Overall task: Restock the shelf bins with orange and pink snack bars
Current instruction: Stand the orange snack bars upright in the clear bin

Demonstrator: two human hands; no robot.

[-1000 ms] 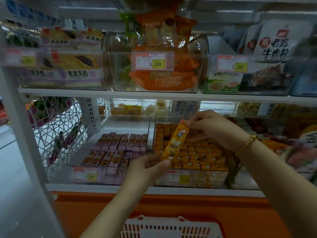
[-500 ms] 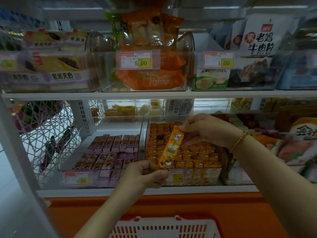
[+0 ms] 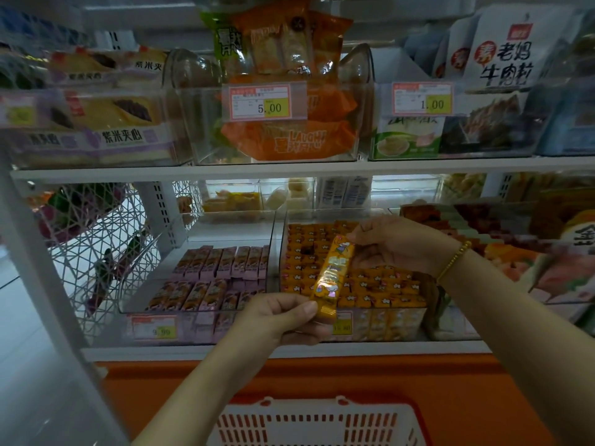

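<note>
Head view, centre frame: pinching tilted orange snack bar (image 3: 333,275), bottom in left hand (image 3: 283,317), top in right hand (image 3: 396,249); full orange bin (image 3: 386,323) behind.

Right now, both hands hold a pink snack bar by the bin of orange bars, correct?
No, not pink. The head view shows the left hand and right hand holding an orange snack bar by the bin of orange bars.
</note>
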